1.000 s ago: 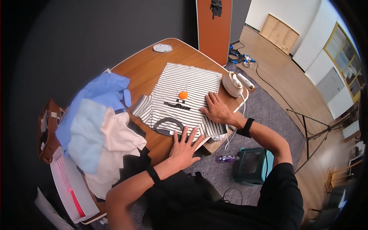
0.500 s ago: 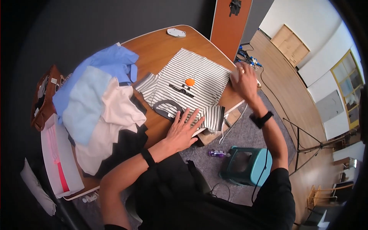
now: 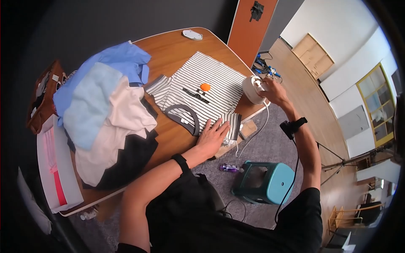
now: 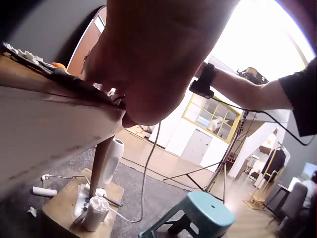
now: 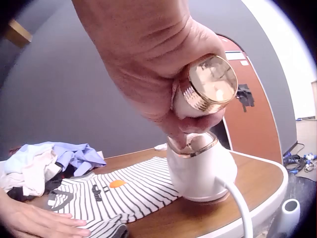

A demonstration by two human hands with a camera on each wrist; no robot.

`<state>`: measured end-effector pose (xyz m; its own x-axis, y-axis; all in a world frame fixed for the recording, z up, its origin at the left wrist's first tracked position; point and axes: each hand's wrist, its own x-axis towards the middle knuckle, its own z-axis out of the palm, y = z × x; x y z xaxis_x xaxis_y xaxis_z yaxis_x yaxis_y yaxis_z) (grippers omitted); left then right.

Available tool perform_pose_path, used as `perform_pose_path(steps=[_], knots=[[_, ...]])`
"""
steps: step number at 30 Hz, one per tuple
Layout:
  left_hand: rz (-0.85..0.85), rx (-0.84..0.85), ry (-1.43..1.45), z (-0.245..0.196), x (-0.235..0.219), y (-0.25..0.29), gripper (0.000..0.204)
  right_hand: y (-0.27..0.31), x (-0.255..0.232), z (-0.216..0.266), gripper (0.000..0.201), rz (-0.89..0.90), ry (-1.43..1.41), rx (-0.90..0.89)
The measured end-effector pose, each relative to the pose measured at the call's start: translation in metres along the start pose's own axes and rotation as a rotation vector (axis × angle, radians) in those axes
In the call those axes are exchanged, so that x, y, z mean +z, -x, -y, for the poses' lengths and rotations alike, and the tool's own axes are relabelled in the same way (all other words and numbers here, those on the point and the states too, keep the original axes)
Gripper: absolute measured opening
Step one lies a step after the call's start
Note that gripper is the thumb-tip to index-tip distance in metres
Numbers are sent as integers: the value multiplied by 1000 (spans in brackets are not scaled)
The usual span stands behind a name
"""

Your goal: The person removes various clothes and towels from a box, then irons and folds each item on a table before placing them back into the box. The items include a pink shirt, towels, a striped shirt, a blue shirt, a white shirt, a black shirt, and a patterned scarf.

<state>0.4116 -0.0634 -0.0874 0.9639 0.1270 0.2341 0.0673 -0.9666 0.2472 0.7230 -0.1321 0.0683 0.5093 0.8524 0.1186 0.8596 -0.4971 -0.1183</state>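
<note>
A white and black striped shirt point(image 3: 211, 80) with an orange spot lies spread on the wooden table point(image 3: 164, 42). My left hand point(image 3: 212, 141) rests flat on it beside the dark collar, fingers spread. At the table's right edge, my right hand point(image 3: 276, 92) grips the handle of a white appliance with gold trim. In the right wrist view the fingers of my right hand point(image 5: 143, 74) curl round that gold-capped handle point(image 5: 213, 82), just above the white base point(image 5: 200, 171), which stands on the table. A pale hose runs from the base.
Blue, light blue, pink and black clothes point(image 3: 97, 105) are heaped on the table's left. A white box point(image 3: 63, 168) and a brown bag point(image 3: 48, 97) are beyond them. A white plate-like item point(image 3: 192, 34) lies at the far edge. On the floor stands a teal stool point(image 3: 270, 183) near a purple bottle point(image 3: 230, 168).
My right hand has left the shirt, moved right to the white appliance and now grips its handle. My left hand has shifted slightly right along the shirt's near edge. The head view has turned.
</note>
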Motion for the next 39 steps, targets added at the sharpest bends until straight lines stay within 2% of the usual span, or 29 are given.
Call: perform_pose_path(steps=[2,3,6,7,9,10,11,12,13,15,18,26,27,31,35,39], knots=[[-76,54,12,6,3,6,72,9,-6,19,54,93,-56,-50],[-29,50,50,6,0,7,74,12,-7,28,54,135,-67,-89],[-174,21,139,9,-7,5,79,14,1,50,53,205,-55,-148],[-120,-9,34,11,-14,5,82,15,2,56,53,220,-22,-164],[23,-55,65,16,-19,6,83,13,10,54,55,201,4,-213],[89,-79,77,20,-21,5,84,11,9,60,56,213,61,-170],[166,-68,-30,21,-20,3,87,13,9,69,57,223,117,-126],[172,-70,-62,20,-19,4,88,15,9,73,59,231,171,-78],[179,-71,-99,18,-17,3,88,16,18,72,66,122,179,-175],[184,-61,-135,21,-11,3,93,9,26,64,66,94,166,-172],[250,-57,-139,18,-23,4,97,4,26,54,65,137,165,-76],[218,-50,-74,16,-25,7,108,-46,26,5,67,124,301,131],[208,-47,-53,17,-25,8,110,-52,26,-2,63,123,307,135],[184,-41,-53,16,-21,10,112,-63,14,-5,61,233,259,318],[206,-36,-49,18,-27,9,114,-59,7,12,60,50,335,225],[228,-35,-70,17,-24,9,116,-49,8,48,60,22,189,23]])
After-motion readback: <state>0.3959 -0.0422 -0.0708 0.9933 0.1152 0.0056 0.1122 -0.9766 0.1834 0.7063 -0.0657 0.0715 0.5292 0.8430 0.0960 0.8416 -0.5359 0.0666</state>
